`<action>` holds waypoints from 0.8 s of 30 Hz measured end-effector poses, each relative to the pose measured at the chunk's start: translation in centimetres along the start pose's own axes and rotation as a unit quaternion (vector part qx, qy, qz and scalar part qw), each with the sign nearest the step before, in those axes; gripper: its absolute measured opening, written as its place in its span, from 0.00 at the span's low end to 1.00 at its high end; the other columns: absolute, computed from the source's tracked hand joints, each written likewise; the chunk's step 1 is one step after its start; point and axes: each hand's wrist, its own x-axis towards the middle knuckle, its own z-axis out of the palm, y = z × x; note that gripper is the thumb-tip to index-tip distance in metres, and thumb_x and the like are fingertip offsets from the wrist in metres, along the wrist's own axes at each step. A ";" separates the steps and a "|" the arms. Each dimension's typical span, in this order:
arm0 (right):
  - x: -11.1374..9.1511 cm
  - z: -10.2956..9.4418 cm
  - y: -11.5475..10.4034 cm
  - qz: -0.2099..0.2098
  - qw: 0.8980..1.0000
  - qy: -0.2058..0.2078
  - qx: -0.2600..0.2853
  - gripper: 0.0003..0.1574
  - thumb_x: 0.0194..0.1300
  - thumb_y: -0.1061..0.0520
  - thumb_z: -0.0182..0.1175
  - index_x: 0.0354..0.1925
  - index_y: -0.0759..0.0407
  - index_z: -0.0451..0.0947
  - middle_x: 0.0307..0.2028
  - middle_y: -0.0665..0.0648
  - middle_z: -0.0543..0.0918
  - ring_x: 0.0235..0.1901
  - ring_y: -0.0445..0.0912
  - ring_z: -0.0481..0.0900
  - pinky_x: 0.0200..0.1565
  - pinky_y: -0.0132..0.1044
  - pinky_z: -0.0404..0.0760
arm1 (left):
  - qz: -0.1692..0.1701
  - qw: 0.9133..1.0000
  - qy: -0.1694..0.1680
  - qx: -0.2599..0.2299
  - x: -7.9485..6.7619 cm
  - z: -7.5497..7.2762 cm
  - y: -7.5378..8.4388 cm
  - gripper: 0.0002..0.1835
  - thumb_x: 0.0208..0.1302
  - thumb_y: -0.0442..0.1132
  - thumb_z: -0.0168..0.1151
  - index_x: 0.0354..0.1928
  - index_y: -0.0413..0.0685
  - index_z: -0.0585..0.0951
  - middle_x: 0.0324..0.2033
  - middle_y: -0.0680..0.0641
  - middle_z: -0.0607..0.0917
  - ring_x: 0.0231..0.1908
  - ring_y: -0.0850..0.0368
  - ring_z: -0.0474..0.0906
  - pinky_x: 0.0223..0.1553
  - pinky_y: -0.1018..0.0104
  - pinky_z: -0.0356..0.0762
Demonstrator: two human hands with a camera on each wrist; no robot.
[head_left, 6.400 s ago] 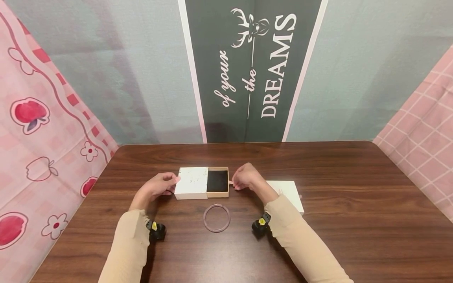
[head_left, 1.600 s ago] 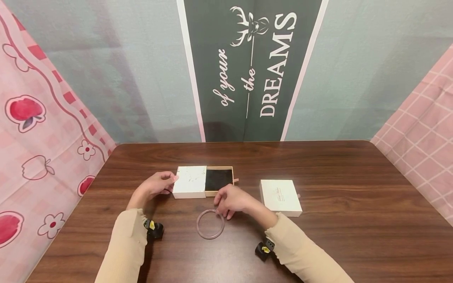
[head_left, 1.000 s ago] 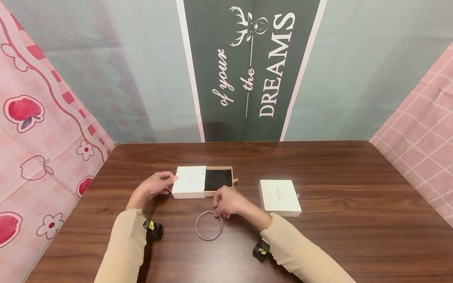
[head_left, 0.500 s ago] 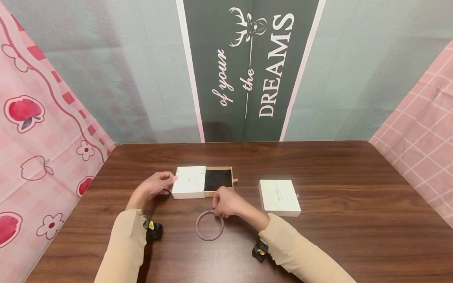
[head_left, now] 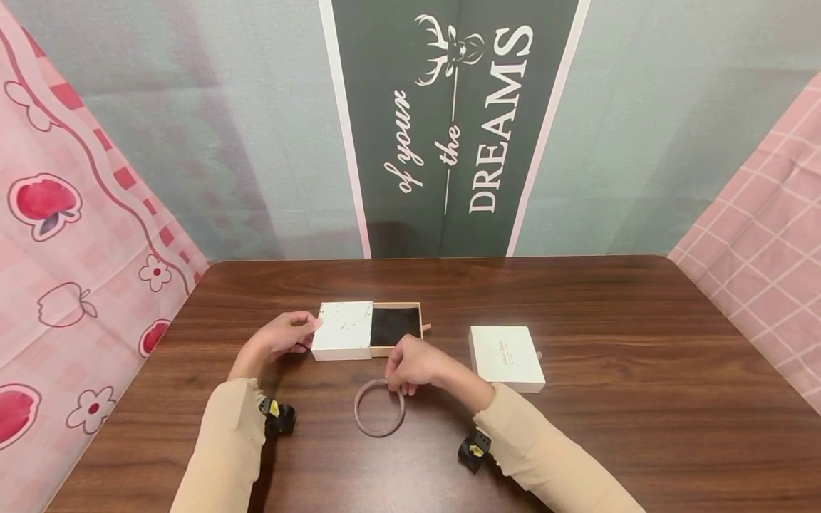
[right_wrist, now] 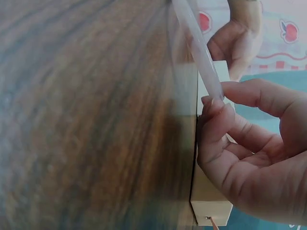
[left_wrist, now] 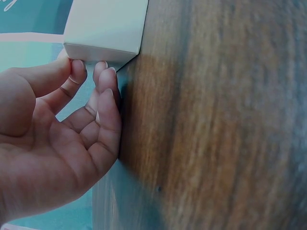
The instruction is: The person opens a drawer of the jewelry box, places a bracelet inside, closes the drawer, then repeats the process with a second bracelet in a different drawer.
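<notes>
My right hand (head_left: 417, 365) pinches the far right side of a pale purple bangle (head_left: 380, 434) between thumb and fingertips. In the right wrist view the bangle (right_wrist: 204, 55) slants down toward the tabletop from those fingertips. Behind it lies a white drawer-style box (head_left: 344, 328), its inner drawer (head_left: 396, 326) slid out to the right and showing a black lining. With thumb and bent fingers, my left hand (head_left: 282, 333) holds the left end of the box's sleeve. In the left wrist view that end (left_wrist: 98, 51) meets the fingertips.
A second white box (head_left: 508, 358), closed and printed with small lettering, sits right of my right hand. Both boxes have a small ribbon tab (head_left: 427, 328) on the right. The brown wooden table (head_left: 628, 399) reaches back to a hanging cloth (head_left: 442, 128).
My right hand has gone from the drawer's tab to the bangle and taken hold of it. The drawer stands further out than 6.4 seconds ago. My left hand stays at the box.
</notes>
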 end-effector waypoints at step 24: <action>-0.3 -1.0 -0.3 -0.001 0.997 -0.036 0.074 0.05 0.48 0.77 0.57 0.23 0.72 0.75 0.17 0.63 0.79 0.11 0.41 0.72 0.16 0.31 0.75 | -0.006 1.000 0.002 0.002 0.1 0.0 0.0 0.12 0.69 0.42 0.48 0.29 0.43 0.72 0.24 0.48 0.72 0.29 0.57 0.70 0.32 0.67 0.72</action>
